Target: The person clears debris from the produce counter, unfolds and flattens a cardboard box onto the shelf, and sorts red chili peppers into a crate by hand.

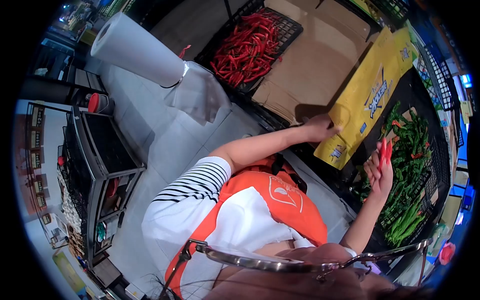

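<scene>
My left hand (321, 128) is closed on the near edge of a yellow printed sheet (377, 90) with blue lettering. The sheet lies tilted between a brown cardboard surface and the green chilies. My right hand (379, 172) is raised at the right, its fingers wrapped round red chilies (385, 152) that stick up from the grip. Beside and beyond it, green chilies (412, 145) with a few red ones lie in a dark crate. A pile of red chilies (247, 47) sits in a black crate at the top.
Brown cardboard (312, 55) lies beside the red chili pile. A roll of clear plastic bags (137, 50) stands at the upper left, loose bags hanging from its end. A black shelf unit (107, 140) is on the left. Longer green chilies (405, 222) lie at the lower right.
</scene>
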A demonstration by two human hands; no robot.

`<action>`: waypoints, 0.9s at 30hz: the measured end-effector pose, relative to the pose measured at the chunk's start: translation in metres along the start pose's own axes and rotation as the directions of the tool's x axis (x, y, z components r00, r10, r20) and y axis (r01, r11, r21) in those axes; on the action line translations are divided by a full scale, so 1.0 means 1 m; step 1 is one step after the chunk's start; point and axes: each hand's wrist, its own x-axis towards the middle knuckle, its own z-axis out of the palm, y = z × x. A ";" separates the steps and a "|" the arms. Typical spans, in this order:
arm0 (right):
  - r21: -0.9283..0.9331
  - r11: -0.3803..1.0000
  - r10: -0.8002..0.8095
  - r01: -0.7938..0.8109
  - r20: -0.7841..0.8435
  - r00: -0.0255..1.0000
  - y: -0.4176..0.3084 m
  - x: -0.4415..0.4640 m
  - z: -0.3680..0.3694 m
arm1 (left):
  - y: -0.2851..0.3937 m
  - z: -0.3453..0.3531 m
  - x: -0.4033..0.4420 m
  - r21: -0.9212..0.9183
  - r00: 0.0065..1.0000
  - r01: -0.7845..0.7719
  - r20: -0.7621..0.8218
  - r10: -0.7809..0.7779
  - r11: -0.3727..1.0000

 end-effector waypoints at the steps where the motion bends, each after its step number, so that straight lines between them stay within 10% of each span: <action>1: 0.000 0.998 0.070 -0.070 0.008 0.997 0.001 0.021 0.020 | 0.002 -0.002 -0.007 0.068 0.999 0.019 0.037 -0.022 0.997; 4: -0.051 0.978 0.192 -0.202 -0.152 0.970 0.020 0.090 0.106 | -0.017 -0.002 -0.020 -0.093 0.952 -0.270 0.123 0.280 0.958; 7: 0.016 0.959 0.284 -0.284 -0.006 0.959 0.062 0.170 0.143 | -0.036 -0.021 -0.043 0.143 0.852 -0.519 0.167 0.497 0.843; 14: -0.052 0.949 0.303 -0.311 -0.118 0.945 0.158 0.356 0.196 | -0.062 -0.137 -0.096 -0.200 0.994 -0.113 -0.034 0.108 0.973; 17: -0.067 0.972 0.213 -0.224 -0.145 0.966 0.183 0.397 0.201 | -0.072 -0.179 -0.108 -0.035 0.959 -0.092 -0.271 0.079 0.995; 27: -0.099 0.948 0.272 -0.301 -0.232 0.934 0.183 0.408 0.210 | -0.098 -0.211 -0.105 -0.133 0.939 -0.190 -0.315 0.141 0.973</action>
